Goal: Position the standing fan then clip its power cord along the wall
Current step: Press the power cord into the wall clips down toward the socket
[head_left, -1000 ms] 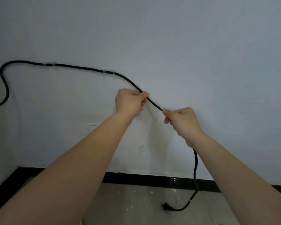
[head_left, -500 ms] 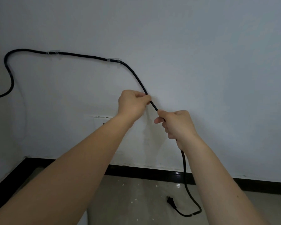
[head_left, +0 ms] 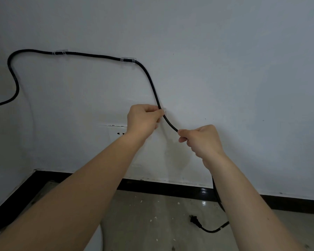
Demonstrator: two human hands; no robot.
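Note:
A black power cord (head_left: 150, 82) runs along the white wall through two clear clips, one at the left (head_left: 59, 52) and one further right (head_left: 128, 59), then bends down. My left hand (head_left: 143, 117) pinches the cord against the wall at a third clear clip (head_left: 164, 111). Lower right, my right hand (head_left: 201, 140) grips the cord a short way along. Below it the cord hangs behind my right forearm to the plug (head_left: 195, 220) lying on the floor. The fan is out of view.
A white wall socket (head_left: 116, 130) sits just left of my left wrist. A black skirting board (head_left: 170, 187) runs along the wall's base above a grey speckled floor (head_left: 152, 223). The cord leaves the frame at far left (head_left: 0, 104).
The cord below the second clip has swung from a slanted run to hang steeply down. My left hand now presses it at a third clip; my right hand has moved apart to the right.

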